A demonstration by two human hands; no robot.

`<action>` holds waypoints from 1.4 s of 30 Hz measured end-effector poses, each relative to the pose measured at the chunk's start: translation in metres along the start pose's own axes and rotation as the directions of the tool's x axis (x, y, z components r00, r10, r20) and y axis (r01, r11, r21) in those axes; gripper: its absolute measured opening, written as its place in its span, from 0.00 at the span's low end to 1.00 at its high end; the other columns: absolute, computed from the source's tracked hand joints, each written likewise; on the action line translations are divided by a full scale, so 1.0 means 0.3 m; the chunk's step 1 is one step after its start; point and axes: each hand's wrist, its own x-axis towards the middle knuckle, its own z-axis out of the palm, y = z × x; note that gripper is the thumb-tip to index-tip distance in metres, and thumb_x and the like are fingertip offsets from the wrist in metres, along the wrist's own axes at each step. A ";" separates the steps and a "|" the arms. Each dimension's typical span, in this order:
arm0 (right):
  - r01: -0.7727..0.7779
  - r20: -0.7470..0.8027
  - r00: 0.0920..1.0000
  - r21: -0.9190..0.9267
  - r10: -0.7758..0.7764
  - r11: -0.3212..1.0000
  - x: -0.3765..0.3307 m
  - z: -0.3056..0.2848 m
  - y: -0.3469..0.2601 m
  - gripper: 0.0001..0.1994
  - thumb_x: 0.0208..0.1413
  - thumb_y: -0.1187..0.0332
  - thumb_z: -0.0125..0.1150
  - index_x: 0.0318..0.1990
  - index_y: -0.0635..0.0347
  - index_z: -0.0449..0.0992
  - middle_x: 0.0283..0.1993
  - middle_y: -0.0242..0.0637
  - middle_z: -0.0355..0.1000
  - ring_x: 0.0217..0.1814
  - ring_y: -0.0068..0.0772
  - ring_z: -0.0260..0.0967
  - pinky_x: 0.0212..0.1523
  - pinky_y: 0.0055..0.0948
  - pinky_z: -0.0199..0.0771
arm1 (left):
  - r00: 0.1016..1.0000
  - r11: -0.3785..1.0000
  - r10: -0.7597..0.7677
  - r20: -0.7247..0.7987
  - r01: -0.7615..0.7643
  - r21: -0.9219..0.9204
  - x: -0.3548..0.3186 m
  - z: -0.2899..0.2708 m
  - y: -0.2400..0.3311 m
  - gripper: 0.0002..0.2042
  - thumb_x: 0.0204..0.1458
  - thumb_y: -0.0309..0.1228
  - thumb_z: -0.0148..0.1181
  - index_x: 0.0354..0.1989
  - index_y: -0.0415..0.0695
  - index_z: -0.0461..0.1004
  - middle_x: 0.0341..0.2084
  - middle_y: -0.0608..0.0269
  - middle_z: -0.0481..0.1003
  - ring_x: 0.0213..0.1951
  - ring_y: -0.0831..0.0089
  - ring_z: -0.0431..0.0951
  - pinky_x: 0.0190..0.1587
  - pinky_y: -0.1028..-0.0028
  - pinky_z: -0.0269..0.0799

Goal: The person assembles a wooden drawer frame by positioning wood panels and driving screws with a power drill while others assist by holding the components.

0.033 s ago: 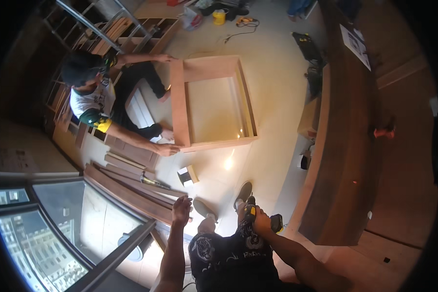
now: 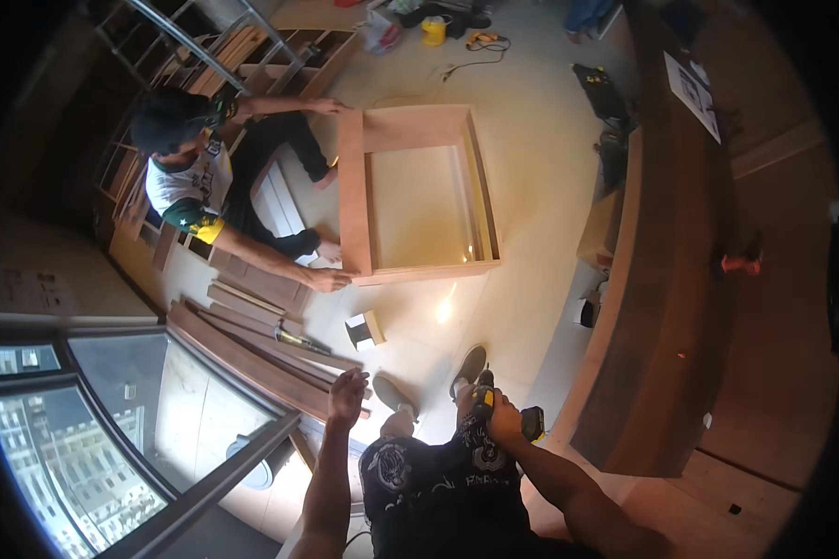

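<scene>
My right hand (image 2: 506, 421) is wrapped round the grip of a yellow-and-black cordless drill (image 2: 483, 402), held before my right thigh with its nose pointing away from me. Raised left of my legs, my left hand (image 2: 349, 396) has its fingers curled together; whatever they may hold is too small to make out. Farther off, a rectangular wooden frame (image 2: 354, 200) with raised sides lies on the floor. A seated person (image 2: 191, 182) at its left side has one hand on its far left corner and the other on its near left corner.
Wooden boards (image 2: 252, 359) with a hammer (image 2: 298, 342) on them lie at the left, near a small open box (image 2: 364, 331). A long dark wooden panel (image 2: 662, 326) runs along the right. A metal ladder (image 2: 191, 47) and a yellow bucket (image 2: 434, 31) stand farther back. Glass panes (image 2: 121, 391) are at lower left.
The view has shifted slightly, so the room sits a little farther right in the picture. Both my hands keep their hold and the wooden frame stays put.
</scene>
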 end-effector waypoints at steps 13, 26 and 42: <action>0.396 0.114 0.854 0.491 -0.508 0.776 0.088 -0.850 -0.209 0.28 0.49 0.76 0.67 0.60 0.55 0.70 0.43 0.54 0.80 0.48 0.62 0.79 0.49 0.43 0.79 | 0.990 0.989 0.081 -0.119 -0.094 -0.110 -0.337 0.414 0.074 0.05 0.68 0.28 0.56 0.48 0.42 0.73 0.37 0.66 0.75 0.43 0.74 0.78 0.45 0.77 0.74; 0.588 0.172 0.664 0.483 -0.728 0.650 0.317 -1.129 -0.669 0.25 0.48 0.76 0.71 0.55 0.63 0.71 0.38 0.43 0.79 0.36 0.37 0.79 0.43 0.33 0.79 | 0.996 0.686 0.027 0.081 0.040 -0.726 -0.070 0.655 0.428 0.09 0.69 0.33 0.55 0.46 0.39 0.76 0.44 0.52 0.81 0.47 0.68 0.83 0.52 0.73 0.82; 0.581 0.302 0.667 0.362 -0.681 0.729 0.611 -1.017 -0.933 0.39 0.49 0.77 0.71 0.71 0.59 0.64 0.48 0.49 0.81 0.47 0.46 0.82 0.49 0.37 0.79 | 0.966 0.423 -0.192 -0.175 -0.080 -0.903 0.355 0.695 0.366 0.07 0.70 0.31 0.50 0.48 0.40 0.70 0.40 0.60 0.76 0.44 0.68 0.79 0.52 0.68 0.76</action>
